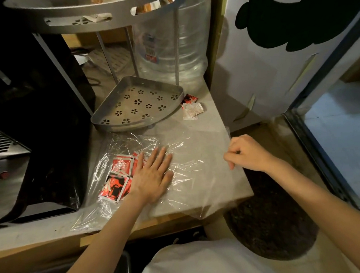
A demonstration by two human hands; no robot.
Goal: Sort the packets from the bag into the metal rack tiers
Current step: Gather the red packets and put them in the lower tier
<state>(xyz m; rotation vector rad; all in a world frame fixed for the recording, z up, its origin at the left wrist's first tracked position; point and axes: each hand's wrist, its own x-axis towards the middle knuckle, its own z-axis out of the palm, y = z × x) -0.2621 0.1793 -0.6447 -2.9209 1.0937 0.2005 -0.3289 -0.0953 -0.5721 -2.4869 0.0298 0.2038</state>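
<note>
Bag: clear plastic bag (183,166) lies flat and crinkled on desk (205,117), its near-right corner hanging over desk edge.
L hand: left hand (151,174) lies palm-down on bag, fingers straight and spread; wide grip, holding nothing, just pressing the plastic flat.
R hand: right hand (247,153) at bag's right edge by desk corner, fingers curled, thumb and fingertips pinching the plastic; narrow grip on bag.
Packets in bag: red packets (119,176) in a loose overlapping pile just left of L hand, touching its thumb side, under the plastic; some red-white, nearest ones red w/ black print.
Loose packets: two packets (192,106) on bare desk well beyond both hands, one red-black, one mostly white, just beside right corner of lower tier.
Lower tier: lower rack tier (138,103), quarter-round metal tray w/ flower-shaped holes, beyond L hand, its front rim near bag's far edge; no packets seen in it.
Upper tier: upper rack tier (94,16) at top of view on thin metal posts; pale wrappers show through its slots, can't tell what kind.
Behind rack: big clear water jug (172,45), far beyond R hand.
Left of L hand: black appliance (35,116) standing on desk.
</note>
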